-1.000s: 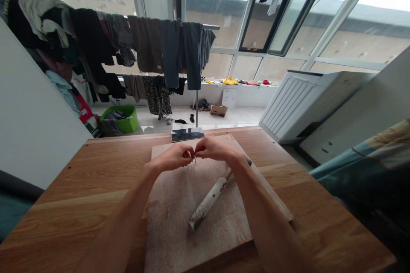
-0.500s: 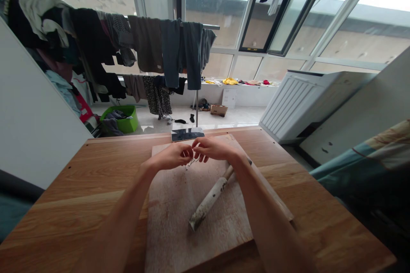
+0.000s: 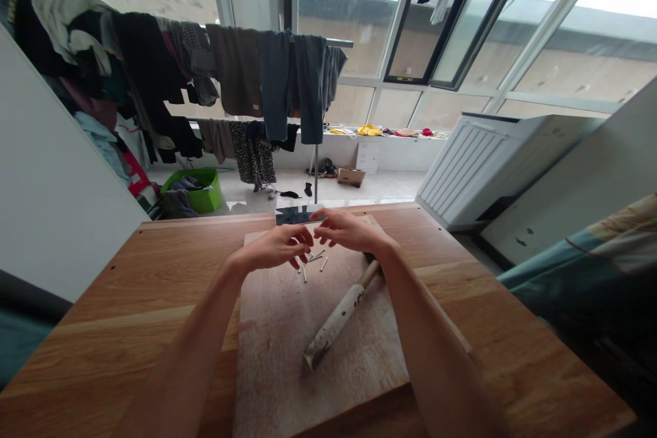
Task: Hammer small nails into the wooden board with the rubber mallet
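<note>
Several thin nails (image 3: 324,264) lie loose near the far end of a wooden board (image 3: 277,342). Over them on the left hovers my left hand (image 3: 280,246), its fingers loosely bent and apart. My right hand (image 3: 349,229) is just across from it, fingers spread, with nothing visible in its grasp. The two hands' fingertips are close together. A hammer (image 3: 336,321) with a white-wrapped, worn handle rests diagonally on the board; my right wrist and forearm cover most of its head. Beyond the hands a phone (image 3: 292,215) lies at the board's far edge, partly covered by my right fingers.
The board lies on a wood-grain table (image 3: 169,287). Past the table's far edge are a laundry rack with hanging trousers (image 3: 274,82), a green basin (image 3: 206,198) and a cardboard box (image 3: 351,178) on the floor. A white ribbed cabinet-like unit (image 3: 462,164) stands at right.
My fingers have opened and spread, and both hands have drawn slightly apart. More nails now show on the board, spread out below the fingers. The hammer stays put.
</note>
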Motion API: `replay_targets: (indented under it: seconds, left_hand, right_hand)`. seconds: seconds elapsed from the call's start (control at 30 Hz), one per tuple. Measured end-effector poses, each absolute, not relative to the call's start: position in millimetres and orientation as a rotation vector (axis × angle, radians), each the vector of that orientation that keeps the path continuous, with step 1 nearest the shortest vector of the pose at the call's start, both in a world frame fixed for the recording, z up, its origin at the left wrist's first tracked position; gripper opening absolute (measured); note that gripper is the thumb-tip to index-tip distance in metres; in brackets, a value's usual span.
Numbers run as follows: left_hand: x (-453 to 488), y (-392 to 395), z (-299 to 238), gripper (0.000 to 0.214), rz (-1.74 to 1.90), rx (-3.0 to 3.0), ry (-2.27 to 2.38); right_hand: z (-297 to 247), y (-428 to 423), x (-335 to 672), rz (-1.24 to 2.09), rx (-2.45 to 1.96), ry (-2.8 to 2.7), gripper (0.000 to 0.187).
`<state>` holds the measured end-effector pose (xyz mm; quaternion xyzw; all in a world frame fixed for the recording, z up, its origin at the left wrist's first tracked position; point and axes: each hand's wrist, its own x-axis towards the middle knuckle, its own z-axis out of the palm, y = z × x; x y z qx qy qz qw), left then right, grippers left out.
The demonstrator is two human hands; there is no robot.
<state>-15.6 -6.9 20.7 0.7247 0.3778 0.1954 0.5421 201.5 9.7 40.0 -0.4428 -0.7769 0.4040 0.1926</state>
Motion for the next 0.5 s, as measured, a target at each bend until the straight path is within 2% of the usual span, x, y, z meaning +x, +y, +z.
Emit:
replay_targets:
  seconds: [0.17, 0.37, 0.5]
  left_hand:
    - [-24.7, -11.2, 41.9, 0.026, 0.491, 1.935, 1.086]
    - [-21.3, -52.9, 74.1, 0.025, 0.736, 2.185, 1.214]
    - [-17.1, -114.9, 64.1, 0.019, 0.459, 2.484, 1.148]
  right_hand:
    - [52.0, 2.8, 209.5, 0.97, -1.199, -2.192, 0.033]
    - [120.5, -52.5, 209.0, 0.529, -0.956, -1.919, 0.029]
    - [112.9, -80.7, 238.4, 0.324, -1.136, -1.964, 0.03]
